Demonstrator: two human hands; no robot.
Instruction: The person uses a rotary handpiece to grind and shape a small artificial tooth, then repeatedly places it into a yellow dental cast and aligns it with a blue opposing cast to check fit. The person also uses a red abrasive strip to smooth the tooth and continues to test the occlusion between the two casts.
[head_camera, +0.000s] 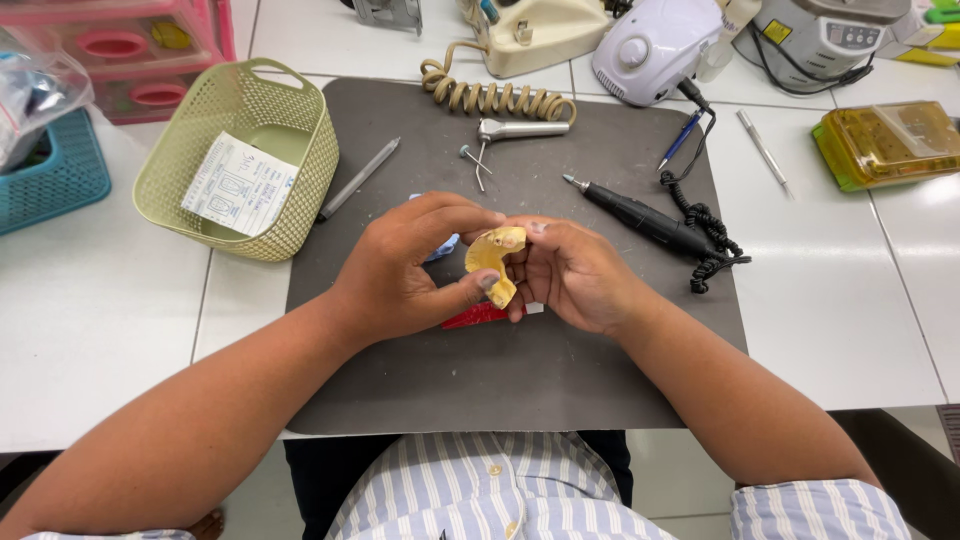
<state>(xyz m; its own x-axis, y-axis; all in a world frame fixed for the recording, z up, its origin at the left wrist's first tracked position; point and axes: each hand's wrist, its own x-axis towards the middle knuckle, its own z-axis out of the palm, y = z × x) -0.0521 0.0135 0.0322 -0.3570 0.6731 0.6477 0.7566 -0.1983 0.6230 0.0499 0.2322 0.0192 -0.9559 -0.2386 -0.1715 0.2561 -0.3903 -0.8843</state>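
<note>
- The grey mat (520, 370) covers the middle of the white table (90, 330); both hands work above its centre.
- A green basket (300, 140) with a paper slip (238, 185) inside stands at the mat's far left edge.
- A black rotary handpiece (640, 215) lies to the right of the hands, its tip aimed far-left, its coiled cord trailing right.
- The left hand (405, 270) is closed around the yellow dental cast (493, 262), thumb on its near end and fingers over its far end.
- The right hand (570, 275) cups the cast from the right, fingers curled against its edge.
- The cast sits between the two hands, above the mat. It looks like stiff plaster: light, rigid, likely brittle at thin edges, so the thick outer rim seems the safest hold.
- Its long axis runs near to far, tilted slightly; the arch's curved side bulges left, the open side facing the right hand.
- Something small and red (478, 317) lies on the mat beneath the hands.
</note>
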